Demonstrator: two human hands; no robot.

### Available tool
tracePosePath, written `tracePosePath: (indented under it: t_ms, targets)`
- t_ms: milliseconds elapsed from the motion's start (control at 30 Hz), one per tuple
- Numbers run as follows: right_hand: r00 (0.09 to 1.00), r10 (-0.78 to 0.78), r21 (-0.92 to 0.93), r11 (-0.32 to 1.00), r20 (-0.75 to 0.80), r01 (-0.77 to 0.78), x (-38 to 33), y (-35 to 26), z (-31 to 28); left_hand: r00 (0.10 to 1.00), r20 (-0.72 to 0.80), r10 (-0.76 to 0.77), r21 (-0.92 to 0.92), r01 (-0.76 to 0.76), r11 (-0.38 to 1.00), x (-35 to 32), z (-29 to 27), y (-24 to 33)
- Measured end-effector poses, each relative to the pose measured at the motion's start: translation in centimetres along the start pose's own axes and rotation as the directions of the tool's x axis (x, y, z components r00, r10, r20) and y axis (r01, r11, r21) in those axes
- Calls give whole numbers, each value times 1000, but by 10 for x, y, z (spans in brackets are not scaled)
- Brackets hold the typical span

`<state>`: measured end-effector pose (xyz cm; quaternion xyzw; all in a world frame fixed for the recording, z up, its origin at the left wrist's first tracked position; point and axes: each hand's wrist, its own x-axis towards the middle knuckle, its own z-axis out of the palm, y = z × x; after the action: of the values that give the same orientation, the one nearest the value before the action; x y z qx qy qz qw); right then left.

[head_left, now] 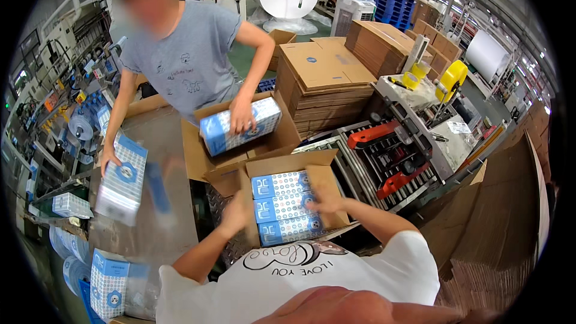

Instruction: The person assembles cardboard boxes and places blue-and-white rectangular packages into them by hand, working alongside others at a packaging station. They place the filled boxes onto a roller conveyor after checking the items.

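An open brown carton (282, 165) stands in front of me with three blue-and-white patterned packs (282, 207) lying side by side in it. My left hand (237, 213), blurred, grips the carton's left flap. My right hand (327, 202) lies with fingers spread on the inside of the right flap, at the packs' right ends. Across from me a person in a grey shirt lowers a similar pack (219, 135) into a second open carton (195, 162) and holds another pack (123, 183) out to my left.
A stack of flat cardboard (324, 84) rises behind the cartons. To the right is a carton-sealing machine (390, 156) with red guides and a yellow tape roll (451, 78). More packs (108, 282) stand at the lower left, and flat cartons (504, 216) lean at the right.
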<state>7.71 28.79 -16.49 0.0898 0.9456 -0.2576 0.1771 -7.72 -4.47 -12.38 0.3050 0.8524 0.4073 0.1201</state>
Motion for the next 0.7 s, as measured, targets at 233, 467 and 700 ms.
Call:
tracePosePath:
  t_ms: [233, 467, 700]
  targets:
    - [655, -374, 171, 919, 656, 354, -37, 9, -44, 710, 705, 1, 161, -161, 974, 54, 115, -20]
    - [808, -567, -479, 760, -161, 438, 39, 16, -48, 900, 410, -147, 52, 138, 989, 51, 130, -40]
    - [782, -412, -317, 904, -467, 287, 12, 61, -22, 879, -450, -158, -422, -53, 905, 43, 168, -21]
